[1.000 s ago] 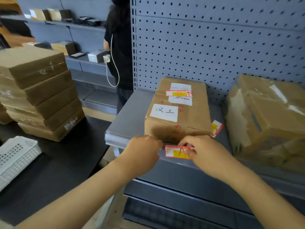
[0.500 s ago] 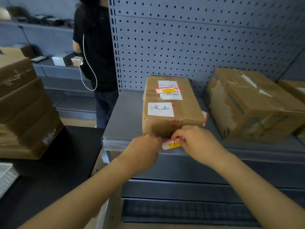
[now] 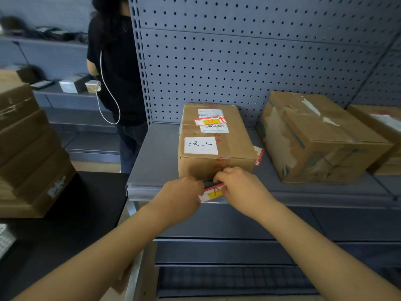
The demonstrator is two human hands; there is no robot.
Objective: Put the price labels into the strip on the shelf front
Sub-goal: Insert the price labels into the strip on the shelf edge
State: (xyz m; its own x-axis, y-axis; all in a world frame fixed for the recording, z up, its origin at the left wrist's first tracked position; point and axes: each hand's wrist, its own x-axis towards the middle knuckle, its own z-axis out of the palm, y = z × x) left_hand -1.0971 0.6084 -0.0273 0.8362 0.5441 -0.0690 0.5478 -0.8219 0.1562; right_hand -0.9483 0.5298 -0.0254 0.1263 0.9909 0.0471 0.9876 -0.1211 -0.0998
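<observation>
A red, white and yellow price label (image 3: 211,192) lies against the clear strip (image 3: 145,190) on the grey shelf front, tilted, its left end lower. My left hand (image 3: 181,197) pinches its left end and my right hand (image 3: 239,186) holds its right end; both cover much of it. Another price label (image 3: 258,155) lies on the shelf at the right of the taped cardboard box (image 3: 214,144), half hidden by it. A third label (image 3: 210,121) rests on top of that box.
A torn cardboard box (image 3: 319,137) and a further box (image 3: 382,127) stand on the shelf to the right. Stacked boxes (image 3: 28,148) sit on a black table (image 3: 65,224) at left. A person in black (image 3: 117,68) stands behind the pegboard's left edge.
The view has shifted left and closer. The label has tipped from level to slanted against the strip, and both hands have stayed on its ends.
</observation>
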